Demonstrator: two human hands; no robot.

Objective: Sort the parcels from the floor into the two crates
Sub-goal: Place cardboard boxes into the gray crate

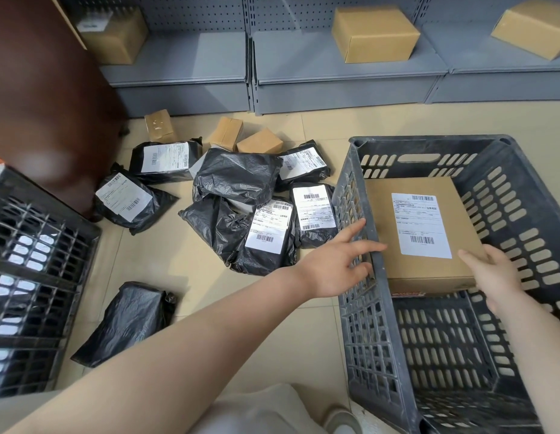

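The right hand (491, 274) is resting with relaxed fingers on the near right corner of a flat brown cardboard box with a white shipping label (419, 233), which is lying inside the grey slotted plastic crate (504, 189) on the right, against its far wall; the fingers are lying over the box edge rather than visibly curling round it, so this looks like a light steadying touch, not a firm hold. The left hand (338, 261) is hovering spread and empty over the crate's left wall, just to the left of the box. The step in hand appears to be seating this box, and doing it well probably means letting it settle flat, label up, pushed square into the far corner so the bare crate floor nearer the right wrist is kept free for further boxes. To the left of the left hand, a heap of black plastic mailer bags with white labels (241, 195) is lying on the tiled floor, with three small brown cartons (228, 133) beyond it and one more black bag (128, 321) below the left forearm. A second dark slotted crate (37, 277) is standing well apart at the far left, likely meant for the bags.
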